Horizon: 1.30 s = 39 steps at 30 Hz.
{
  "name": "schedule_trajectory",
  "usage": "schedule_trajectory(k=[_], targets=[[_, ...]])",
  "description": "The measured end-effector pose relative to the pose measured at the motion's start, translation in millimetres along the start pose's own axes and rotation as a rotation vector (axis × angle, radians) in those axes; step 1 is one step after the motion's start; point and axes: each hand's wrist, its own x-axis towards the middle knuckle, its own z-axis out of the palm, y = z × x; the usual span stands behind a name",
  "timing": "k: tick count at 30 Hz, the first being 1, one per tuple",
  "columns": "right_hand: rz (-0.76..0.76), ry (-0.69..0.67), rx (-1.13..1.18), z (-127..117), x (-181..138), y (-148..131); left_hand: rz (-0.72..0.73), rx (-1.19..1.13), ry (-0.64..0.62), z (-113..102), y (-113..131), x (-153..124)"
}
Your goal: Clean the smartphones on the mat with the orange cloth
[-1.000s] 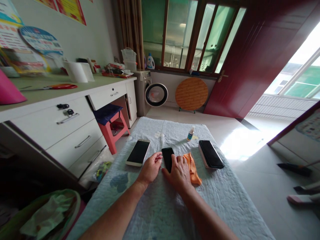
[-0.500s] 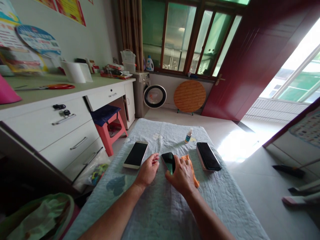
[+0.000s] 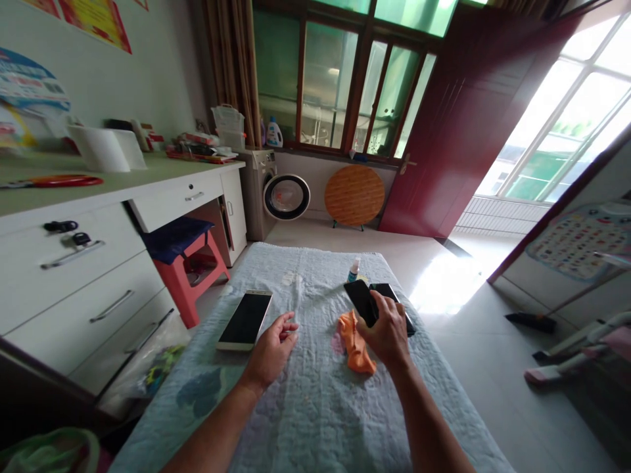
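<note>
My right hand (image 3: 387, 327) grips a dark smartphone (image 3: 361, 302) by its sides, raised just left of and partly over another black phone (image 3: 389, 291) at the right of the bed-like surface. That second phone is partly hidden by my hand. Below the held phone lies a crumpled orange cloth (image 3: 355, 348). A small spray bottle (image 3: 353, 270) stands upright behind it. My left hand (image 3: 273, 348) rests with loosely curled fingers and nothing visible in them. To its left, a white-framed smartphone (image 3: 245, 320) lies screen up.
A pale blue quilted cover (image 3: 305, 420) spreads under everything. On the left are a white desk (image 3: 113, 263) with drawers and a red stool (image 3: 185, 276). Behind stand a washing machine (image 3: 256, 197) with its door open and a round wooden tabletop (image 3: 353, 195).
My right hand has lifted the phone from the middle and carried it right, over beside the other black phone. The orange cloth is now uncovered. The view has shifted right.
</note>
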Motion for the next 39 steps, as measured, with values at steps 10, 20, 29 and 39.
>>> schedule_trajectory(k=[10,20,29,39], targets=[[0.283,0.013,-0.169,3,12,61,0.002,-0.023,-0.012,-2,1,-1],[0.35,-0.04,-0.199,8,14,65,-0.009,-0.022,-0.027,-2,2,-1],[0.367,-0.064,-0.208,11,14,64,-0.005,-0.016,-0.036,-1,0,0],[0.403,-0.09,-0.231,15,12,62,0.014,-0.012,-0.054,-3,-1,0]])
